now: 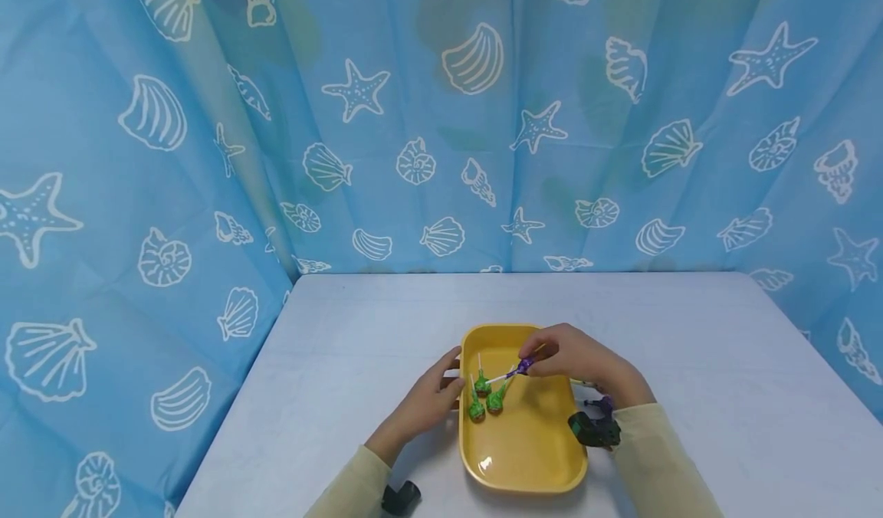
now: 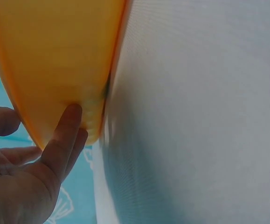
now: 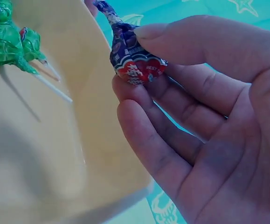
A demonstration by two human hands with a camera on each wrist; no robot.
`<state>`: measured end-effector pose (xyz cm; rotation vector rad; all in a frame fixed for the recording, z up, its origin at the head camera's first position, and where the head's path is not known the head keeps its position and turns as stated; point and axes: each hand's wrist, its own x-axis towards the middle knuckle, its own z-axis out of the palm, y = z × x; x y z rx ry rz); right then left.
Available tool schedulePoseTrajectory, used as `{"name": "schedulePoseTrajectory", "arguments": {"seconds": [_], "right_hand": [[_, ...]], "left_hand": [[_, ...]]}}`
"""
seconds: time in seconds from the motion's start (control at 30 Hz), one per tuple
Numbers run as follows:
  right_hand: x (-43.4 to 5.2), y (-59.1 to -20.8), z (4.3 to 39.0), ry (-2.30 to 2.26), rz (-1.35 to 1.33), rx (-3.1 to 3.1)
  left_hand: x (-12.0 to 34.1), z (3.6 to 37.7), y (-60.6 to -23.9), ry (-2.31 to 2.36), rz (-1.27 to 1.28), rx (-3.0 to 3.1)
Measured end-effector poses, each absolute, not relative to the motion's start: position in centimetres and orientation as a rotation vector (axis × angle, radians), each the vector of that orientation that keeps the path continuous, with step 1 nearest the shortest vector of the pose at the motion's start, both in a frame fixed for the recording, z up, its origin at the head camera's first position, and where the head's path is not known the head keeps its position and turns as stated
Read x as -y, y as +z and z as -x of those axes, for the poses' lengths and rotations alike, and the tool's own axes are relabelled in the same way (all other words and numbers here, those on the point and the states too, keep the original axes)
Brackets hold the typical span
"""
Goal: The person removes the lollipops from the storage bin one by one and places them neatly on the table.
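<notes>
While shell-print curtains (image 1: pixel 172 158) wall the pale table (image 1: pixel 690 349), hands steady tray (image 1: pixel 524 441), seemingly pinching lollipop (image 3: pixel 134 58).

Yellow tray (image 1: pixel 524 457): plastic, smooth, glossy; a light glare shows on its floor near the front rim. Purple lollipop (image 3: pixel 135 60): crinkled, shiny printed foil-like wrapper, twisted at the neck. Green lollipops (image 1: pixel 486 399): same shiny crinkled wrap, on thin white matt sticks. Tabletop (image 1: pixel 690 349): pale, matt, finely textured in the left wrist view. Curtain (image 1: pixel 441 119): blue printed cloth, matt, creased.
</notes>
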<state>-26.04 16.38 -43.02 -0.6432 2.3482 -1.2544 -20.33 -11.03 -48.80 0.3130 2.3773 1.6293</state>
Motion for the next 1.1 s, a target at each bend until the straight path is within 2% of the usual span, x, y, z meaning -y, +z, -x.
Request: {"name": "schedulePoseTrajectory", "arguments": {"seconds": [0.27, 0.87, 1.1], "right_hand": [[-17.8, -42.8, 25.4, -1.270, 0.681, -2.404], [-20.5, -42.9, 24.5, -1.289, 0.356, -2.501], [-22.3, -43.2, 24.4, -1.311, 0.450, -2.584]], "left_hand": [[10.9, 20.5, -48.8, 1.623, -0.310, -2.384], [11.1, 20.2, -49.2, 1.629, -0.290, -2.380], [11.1, 20.2, -49.0, 1.630, -0.289, -2.377]]}}
